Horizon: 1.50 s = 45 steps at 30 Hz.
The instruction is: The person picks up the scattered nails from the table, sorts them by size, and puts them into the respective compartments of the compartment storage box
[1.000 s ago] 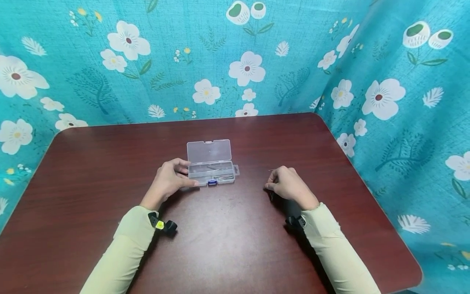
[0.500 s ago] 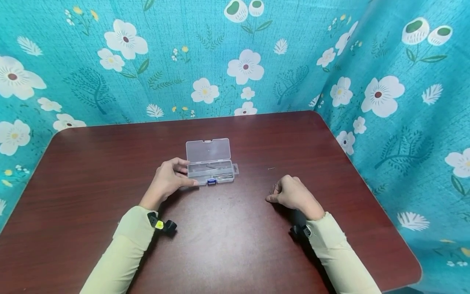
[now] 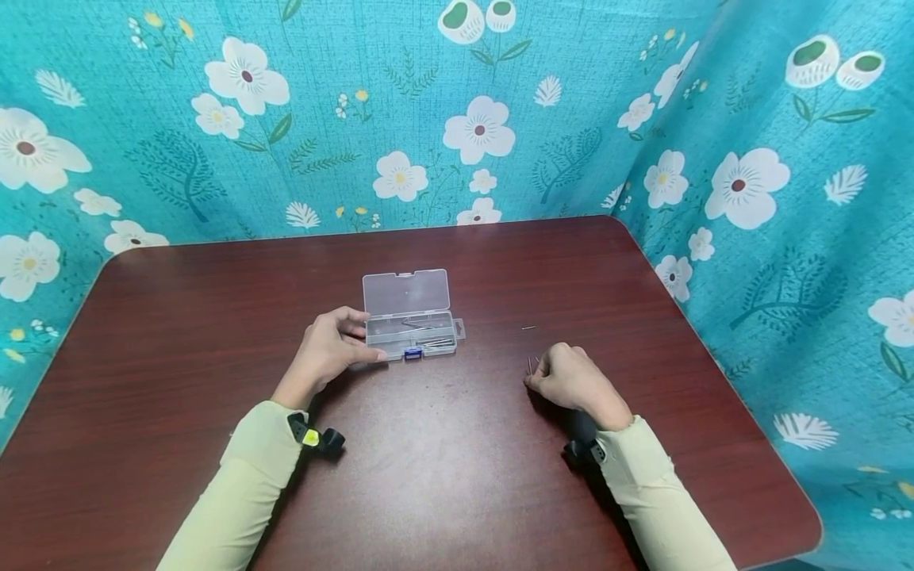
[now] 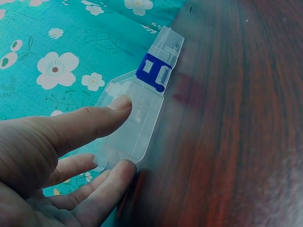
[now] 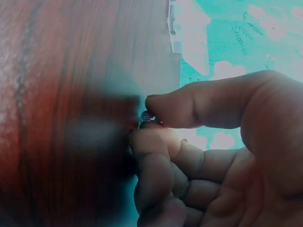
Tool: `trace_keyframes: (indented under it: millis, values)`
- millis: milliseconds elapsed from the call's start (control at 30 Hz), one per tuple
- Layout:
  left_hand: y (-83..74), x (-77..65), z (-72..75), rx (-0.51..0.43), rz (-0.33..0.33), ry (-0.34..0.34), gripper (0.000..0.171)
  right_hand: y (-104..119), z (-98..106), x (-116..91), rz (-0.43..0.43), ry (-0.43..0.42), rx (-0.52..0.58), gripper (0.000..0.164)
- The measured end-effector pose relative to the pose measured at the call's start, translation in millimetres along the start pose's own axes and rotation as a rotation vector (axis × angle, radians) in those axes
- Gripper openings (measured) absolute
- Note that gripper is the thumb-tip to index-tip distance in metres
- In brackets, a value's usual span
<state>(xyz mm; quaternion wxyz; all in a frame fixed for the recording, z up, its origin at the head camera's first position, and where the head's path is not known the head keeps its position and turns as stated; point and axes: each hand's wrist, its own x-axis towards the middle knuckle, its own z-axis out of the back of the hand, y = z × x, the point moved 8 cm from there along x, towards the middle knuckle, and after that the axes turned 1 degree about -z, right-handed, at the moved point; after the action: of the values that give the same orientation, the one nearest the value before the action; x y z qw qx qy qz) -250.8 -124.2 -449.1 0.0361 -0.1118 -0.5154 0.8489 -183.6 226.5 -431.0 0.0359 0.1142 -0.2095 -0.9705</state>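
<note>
A right hand (image 3: 574, 379) pinches nails (image 5: 146, 116), likely light, stiff and slippery, best taken mid-shank; the left hand (image 3: 327, 349) grips a box (image 3: 394, 342).

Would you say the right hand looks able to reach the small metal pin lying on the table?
Probably yes: the right hand is near the metal pin and nothing visible blocks the way, though it pinches something metallic.

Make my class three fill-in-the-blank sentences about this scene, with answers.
The plastic latch on the clear rectangular plastic box is coloured ____.
Of the left hand and right hand, the one touching the box is the ____.
The loose thin metal piece on the dark reddish table lies nearer the ____ hand.
Missing words: blue; left; right.
</note>
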Motion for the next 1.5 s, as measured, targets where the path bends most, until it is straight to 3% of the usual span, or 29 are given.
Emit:
trace_keyframes:
  millis: [433, 633, 1167, 1500]
  values:
    - [-1.7, -0.6, 0.3, 0.002, -0.002, -0.003, 0.073, -4.3, 10.7, -0.6, -0.059, -0.115, 0.051, 0.026]
    - [-1.7, -0.2, -0.5, 0.000, -0.003, -0.001, 0.073, -8.0, 8.3, -0.3, -0.077, -0.113, 0.076, 0.019]
    - [-1.6, -0.2, 0.2, 0.023, -0.006, -0.010, 0.071, -6.1, 15.1, -2.0, -0.046, -0.129, 0.109, 0.007]
    - [-0.4, 0.6, -0.6, 0.016, -0.010, -0.009, 0.072, -4.4, 18.2, -3.1, 0.023, -0.145, 0.099, 0.007]
